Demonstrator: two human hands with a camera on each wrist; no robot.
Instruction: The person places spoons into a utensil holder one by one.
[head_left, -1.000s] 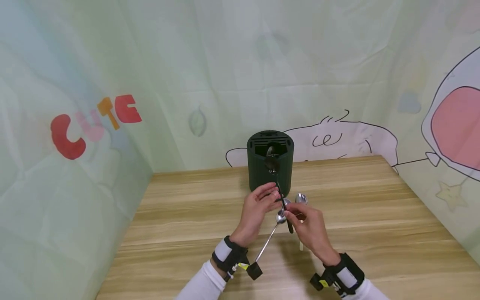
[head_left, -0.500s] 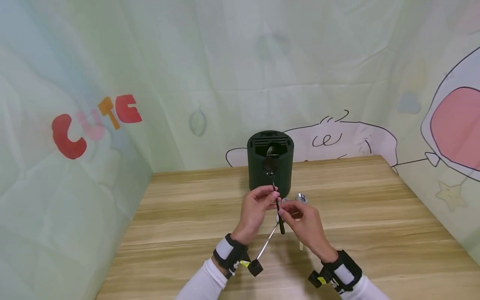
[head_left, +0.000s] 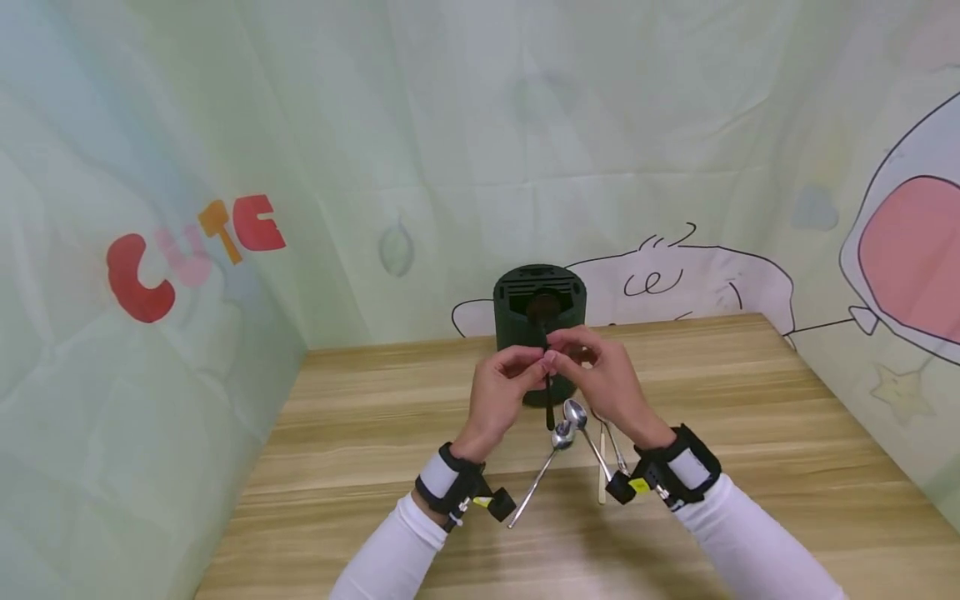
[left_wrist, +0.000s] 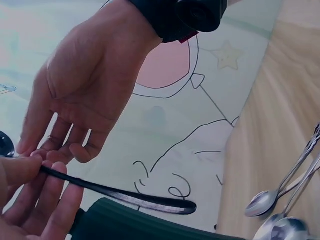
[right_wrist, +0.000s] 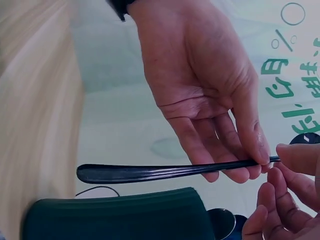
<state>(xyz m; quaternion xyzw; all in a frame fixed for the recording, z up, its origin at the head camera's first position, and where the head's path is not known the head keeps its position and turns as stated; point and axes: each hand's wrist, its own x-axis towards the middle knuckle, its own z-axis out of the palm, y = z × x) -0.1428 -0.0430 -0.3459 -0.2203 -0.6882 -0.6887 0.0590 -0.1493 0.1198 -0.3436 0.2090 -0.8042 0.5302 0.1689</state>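
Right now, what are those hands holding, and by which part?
A black spoon: the left hand and the right hand both pinch the thin part of its handle, near the bowl.

Low in the frame, I wear 2 white sleeves [head_left: 393, 546], 2 black wristbands [head_left: 468, 485] with grey patches [head_left: 437, 476].

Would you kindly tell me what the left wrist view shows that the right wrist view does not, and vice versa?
Only the left wrist view shows the pink balloon and star on the backdrop, and the bowls of three silver spoons. Only the right wrist view shows green writing. Both show the black spoon pinched by the left hand and right hand, the dark green holder and the table.
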